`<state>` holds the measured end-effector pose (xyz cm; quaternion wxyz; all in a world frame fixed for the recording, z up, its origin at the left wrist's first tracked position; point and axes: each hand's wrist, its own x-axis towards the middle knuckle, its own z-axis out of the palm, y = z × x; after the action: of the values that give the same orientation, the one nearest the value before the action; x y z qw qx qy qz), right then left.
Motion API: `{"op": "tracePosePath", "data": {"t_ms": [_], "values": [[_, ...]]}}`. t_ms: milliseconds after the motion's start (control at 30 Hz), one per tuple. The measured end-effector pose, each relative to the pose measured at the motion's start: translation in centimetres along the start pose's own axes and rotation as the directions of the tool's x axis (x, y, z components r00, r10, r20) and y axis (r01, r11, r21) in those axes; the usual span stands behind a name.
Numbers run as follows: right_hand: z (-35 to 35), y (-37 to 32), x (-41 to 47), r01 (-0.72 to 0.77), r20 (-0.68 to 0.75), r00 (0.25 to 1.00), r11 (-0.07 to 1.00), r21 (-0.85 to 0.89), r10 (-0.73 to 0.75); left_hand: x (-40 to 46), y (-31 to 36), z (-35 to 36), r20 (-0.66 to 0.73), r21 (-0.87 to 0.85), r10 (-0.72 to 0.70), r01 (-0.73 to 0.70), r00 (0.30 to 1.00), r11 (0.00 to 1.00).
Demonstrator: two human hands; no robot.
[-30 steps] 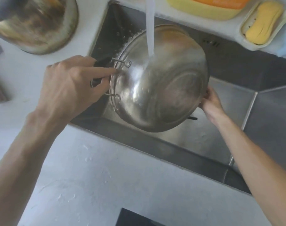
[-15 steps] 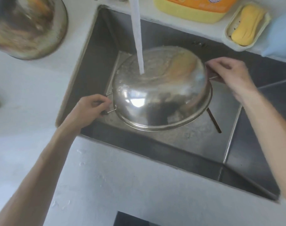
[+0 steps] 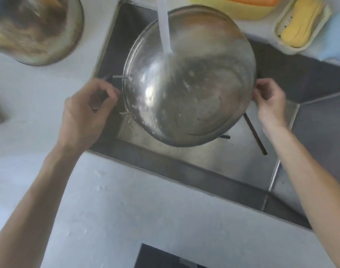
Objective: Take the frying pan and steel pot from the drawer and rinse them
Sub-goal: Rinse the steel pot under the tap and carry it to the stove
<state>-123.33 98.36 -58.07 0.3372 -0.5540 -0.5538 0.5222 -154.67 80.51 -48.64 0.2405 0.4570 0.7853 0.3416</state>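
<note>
Rinsing is under way: a steel pot (image 3: 190,78) fills the upper centre of the frame, held between two hands over a sink (image 3: 213,163), its open mouth facing up so a stream of tap water (image 3: 165,29) falls from the top edge into its bowl and splashes there. The pot's two side handles lie on a line running left to right across the picture, one toward each hand. The left hand (image 3: 84,113), at middle left, has its fingers curled around the dark-gripped wire handle on that side. The right hand (image 3: 269,101), at middle right, has its fingers curled at the pot's opposite rim, though that handle itself is hidden behind them. Both hands sit level with the pot's middle, so any tipping to pour the water out would likely turn on that handle-to-handle line. A thin dark stick (image 3: 254,134) lies on the sink floor below the pot. A pale counter (image 3: 155,215) spreads across the lower frame. At upper left on the counter rests a browned frying pan (image 3: 35,29), blurred. At upper right sit a yellow soap bar (image 3: 300,22) in its dish and part of a yellow and orange container (image 3: 240,8).
</note>
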Motion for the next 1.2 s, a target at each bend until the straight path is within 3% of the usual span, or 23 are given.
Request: {"op": "tracePosePath", "data": {"t_ms": [167,367,433,567,833,1000,1100,1200], "values": [[1.4,4.9,-1.3,-0.235,0.119,0.965,0.972,-0.007,0.234,1.3,2.9,-1.0,0.09,-0.137,0.067,-0.054,0.994,0.989],[0.0,5.2,-0.3,-0.39,0.132,0.912,0.921,-0.022,0.389,2.8,-0.9,0.8,0.14,-0.112,-0.229,0.245,0.963,0.963],[-1.2,3.7,0.5,-0.345,0.107,0.927,0.929,-0.138,0.36,2.2,-2.9,1.5,0.19,-0.019,-0.303,0.312,0.934,0.95],[-2.9,0.9,1.3,-0.212,0.166,0.948,0.929,-0.303,0.27,1.2,-5.1,2.6,0.191,0.236,-0.309,0.261,0.932,0.936],[-4.5,0.8,0.4,-0.025,0.131,0.99,0.973,-0.228,0.056,2.4,-4.0,3.3,0.145,0.193,-0.196,0.167,0.97,0.967],[-4.2,2.5,-0.4,-0.031,0.134,0.989,0.984,-0.177,0.055,2.6,-5.0,4.0,0.082,0.265,-0.08,0.055,0.993,0.963],[-4.0,2.4,-0.1,-0.068,0.122,0.988,0.981,-0.182,0.092,3.3,-5.3,4.4,0.12,0.115,-0.06,0.046,0.991,0.992],[-4.6,2.4,-0.3,-0.071,0.171,0.978,0.964,-0.256,0.117,3.8,-5.8,4.9,0.177,0.109,-0.097,0.079,0.979,0.991]]}}
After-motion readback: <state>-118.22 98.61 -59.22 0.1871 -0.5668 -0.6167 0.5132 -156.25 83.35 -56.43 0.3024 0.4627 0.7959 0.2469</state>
